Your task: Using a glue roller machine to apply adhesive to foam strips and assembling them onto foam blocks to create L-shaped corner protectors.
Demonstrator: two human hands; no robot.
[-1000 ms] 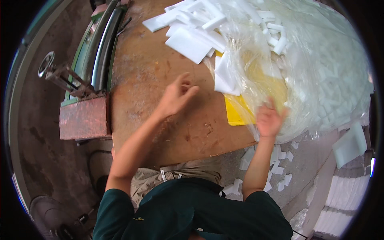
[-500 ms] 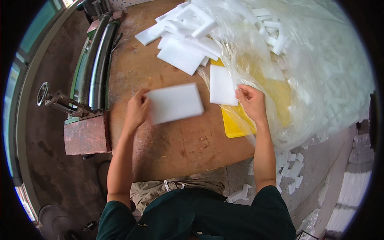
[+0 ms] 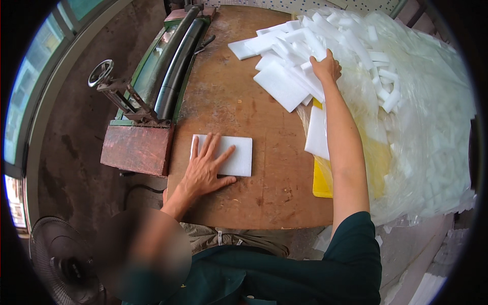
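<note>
My left hand (image 3: 206, 165) lies flat with fingers spread on a white foam sheet (image 3: 239, 155) near the left edge of the wooden table. Farther off, my right hand (image 3: 327, 68) is at a heap of loose white foam pieces (image 3: 282, 84). Its thumb and fingers are bent about the lower end of a white foam piece (image 3: 315, 44), though the far fingers are partly hidden. Another foam sheet (image 3: 316, 133) rests beside my right forearm, partly covered by it, over a yellow sheet (image 3: 322, 178).
A machine with long metal rollers (image 3: 175, 76) and a handwheel (image 3: 100, 72) stands along the left edge of the wooden table (image 3: 274, 198). Clear plastic film (image 3: 427, 117) with many foam scraps covers the right side. A fan (image 3: 66, 259) stands at lower left.
My left hand has set its foam sheet down and spread over it. My right hand has let go of the other sheet and moved away to the heap. The view has shifted.
</note>
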